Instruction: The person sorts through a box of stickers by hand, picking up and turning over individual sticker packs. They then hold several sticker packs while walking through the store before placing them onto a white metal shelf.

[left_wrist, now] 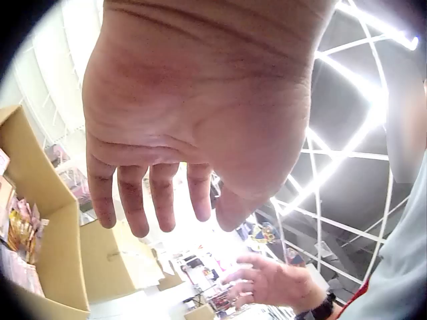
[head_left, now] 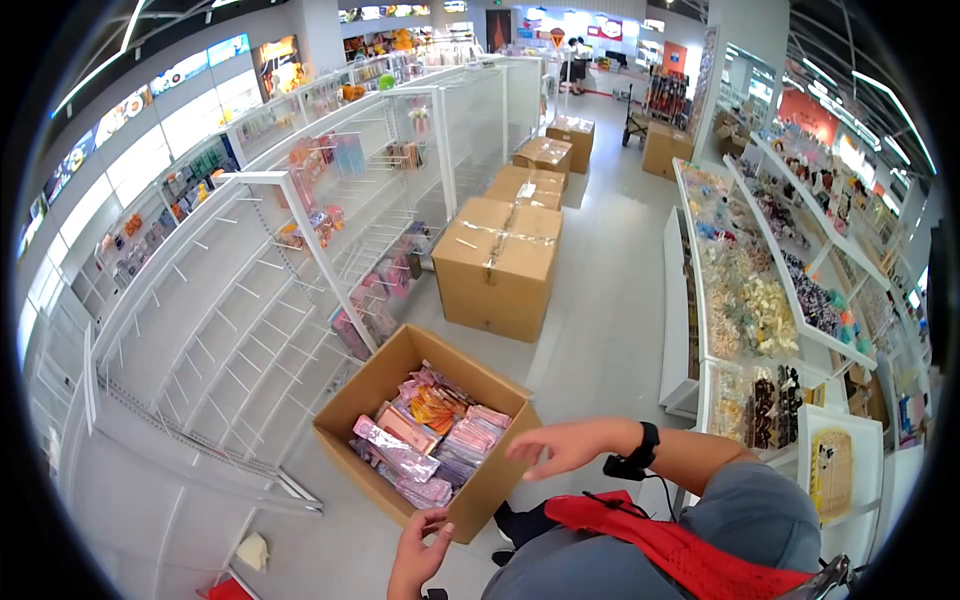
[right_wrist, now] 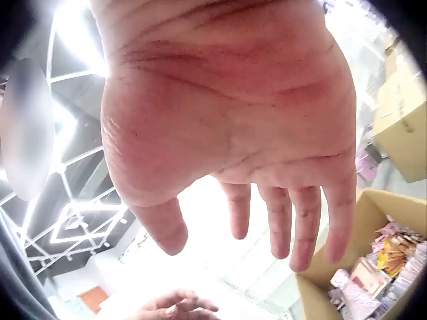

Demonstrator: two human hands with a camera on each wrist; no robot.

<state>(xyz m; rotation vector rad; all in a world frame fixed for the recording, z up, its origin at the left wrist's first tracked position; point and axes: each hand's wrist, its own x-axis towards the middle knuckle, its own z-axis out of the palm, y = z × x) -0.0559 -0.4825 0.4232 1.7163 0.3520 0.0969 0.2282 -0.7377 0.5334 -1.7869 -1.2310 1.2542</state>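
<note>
An open cardboard box (head_left: pixel 340 430) filled with flat plastic-wrapped packets (head_left: pixel 400 447) stands on the floor before the person. At the box's near edge is the left hand (head_left: pixel 420 550), fingers loosely bent and holding nothing; whether it touches the box I cannot tell. Over the right side of the box reaches the right hand (head_left: pixel 570 447), palm down and empty. In the left wrist view the left hand (left_wrist: pixel 193 120) shows a bare palm with spread fingers. The right wrist view shows the right hand (right_wrist: pixel 233 133) likewise, with the box (right_wrist: pixel 313 293) at lower right.
White wire racks with bare hooks (head_left: pixel 230 320) stand at the left, a few packets hanging farther along. Closed cartons (head_left: pixel 500 265) line the aisle beyond the box. Shelves of small goods (head_left: pixel 750 300) run along the right. Red fabric (head_left: pixel 230 590) lies at the bottom left.
</note>
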